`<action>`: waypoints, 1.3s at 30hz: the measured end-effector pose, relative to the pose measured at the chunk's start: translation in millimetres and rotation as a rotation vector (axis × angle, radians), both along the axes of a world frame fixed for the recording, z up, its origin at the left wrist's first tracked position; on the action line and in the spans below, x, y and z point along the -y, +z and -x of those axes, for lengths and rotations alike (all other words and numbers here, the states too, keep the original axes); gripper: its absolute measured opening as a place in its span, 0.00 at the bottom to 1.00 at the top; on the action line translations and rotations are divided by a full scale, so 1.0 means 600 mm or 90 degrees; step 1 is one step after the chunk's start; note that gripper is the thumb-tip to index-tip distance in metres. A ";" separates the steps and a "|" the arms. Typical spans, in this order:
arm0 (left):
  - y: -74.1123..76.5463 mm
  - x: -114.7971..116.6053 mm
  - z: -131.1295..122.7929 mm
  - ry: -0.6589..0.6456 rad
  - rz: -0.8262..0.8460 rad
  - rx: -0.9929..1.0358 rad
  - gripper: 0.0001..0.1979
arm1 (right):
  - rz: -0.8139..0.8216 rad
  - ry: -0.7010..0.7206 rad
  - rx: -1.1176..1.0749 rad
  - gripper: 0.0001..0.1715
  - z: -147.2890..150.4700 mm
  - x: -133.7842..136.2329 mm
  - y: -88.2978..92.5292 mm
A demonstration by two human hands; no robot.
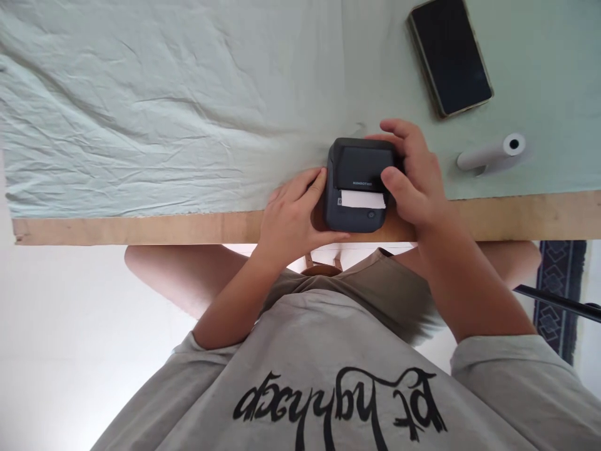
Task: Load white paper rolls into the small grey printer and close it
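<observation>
A dark, boxy label printer sits at the front edge of the table. A short strip of white label paper sticks out of its slot. My left hand is closed against the printer's left side, fingertips at the side and thumb along the front. At the right, my right hand grips the printer with its thumb over the lid's right edge. The fingers of that hand curve around the far right corner, where their tips are partly hidden.
A smartphone in a case lies at the back right. Closer in is a white paper roll on its side. A pale green cloth with wrinkles covers the table, leaving a bare wooden edge along the front.
</observation>
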State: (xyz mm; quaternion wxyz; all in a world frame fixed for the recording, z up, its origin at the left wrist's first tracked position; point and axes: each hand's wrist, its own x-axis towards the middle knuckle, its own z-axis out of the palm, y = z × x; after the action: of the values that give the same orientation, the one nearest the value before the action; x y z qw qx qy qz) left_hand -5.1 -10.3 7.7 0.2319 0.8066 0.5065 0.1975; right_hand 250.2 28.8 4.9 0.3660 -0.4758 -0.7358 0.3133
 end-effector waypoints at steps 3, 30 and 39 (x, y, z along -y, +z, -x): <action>0.001 0.002 0.003 -0.002 0.013 0.005 0.49 | 0.026 0.040 0.044 0.41 -0.004 0.004 0.009; -0.005 0.005 0.004 -0.015 -0.015 0.016 0.41 | -0.016 -0.250 0.119 0.04 0.056 0.015 0.113; -0.003 0.004 0.005 -0.018 -0.011 0.017 0.43 | 0.063 -0.097 0.491 0.07 0.065 -0.021 0.118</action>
State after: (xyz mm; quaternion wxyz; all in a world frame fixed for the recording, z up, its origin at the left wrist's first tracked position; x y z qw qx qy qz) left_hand -8.2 -12.6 5.7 0.2343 0.8128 0.4904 0.2094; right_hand 211.0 41.2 75.6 0.0621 -0.6290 -0.7658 0.1184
